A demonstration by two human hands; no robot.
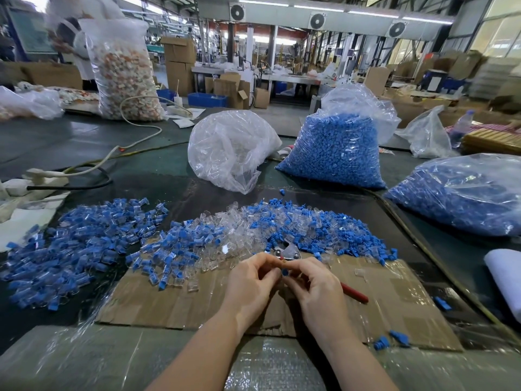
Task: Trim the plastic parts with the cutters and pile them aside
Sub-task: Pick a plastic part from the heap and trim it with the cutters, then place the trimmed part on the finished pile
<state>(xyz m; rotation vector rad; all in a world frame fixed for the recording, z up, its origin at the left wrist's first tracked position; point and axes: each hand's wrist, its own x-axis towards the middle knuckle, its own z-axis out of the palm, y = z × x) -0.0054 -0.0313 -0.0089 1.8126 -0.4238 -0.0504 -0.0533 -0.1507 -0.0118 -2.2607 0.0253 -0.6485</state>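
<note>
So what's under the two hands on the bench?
A flattened cardboard sheet lies under both the left hand and right hand; the cutters' red handle pokes out. Their palms hide the rest.

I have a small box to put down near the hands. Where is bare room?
Bare cardboard lies left of the left hand, below the mixed pile. More lies right of the red-handled cutters. Beyond the hands, parts crowd the surface.
</note>
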